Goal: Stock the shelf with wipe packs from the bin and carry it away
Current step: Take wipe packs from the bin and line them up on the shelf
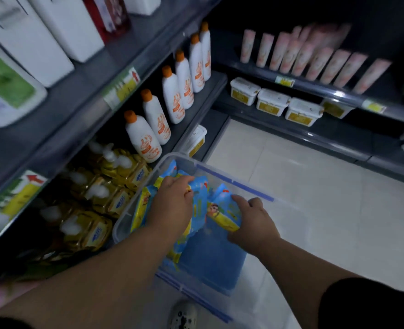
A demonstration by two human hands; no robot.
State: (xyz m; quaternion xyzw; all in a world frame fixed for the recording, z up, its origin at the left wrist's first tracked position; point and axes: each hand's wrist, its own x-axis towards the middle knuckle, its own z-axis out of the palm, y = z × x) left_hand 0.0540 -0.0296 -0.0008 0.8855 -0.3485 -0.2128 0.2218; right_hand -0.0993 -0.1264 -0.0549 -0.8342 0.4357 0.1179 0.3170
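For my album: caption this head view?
Left hand and right hand each grip blue wipe packs in a clear bin beside shop shelves.

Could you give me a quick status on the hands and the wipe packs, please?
Left hand gripping a wipe pack in the bin. Right hand gripping a second pack. Nothing blocking the lift.

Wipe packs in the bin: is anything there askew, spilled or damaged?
The wipe packs lie jumbled and tilted in the clear bin, not stacked flat. No tear or spill shows.
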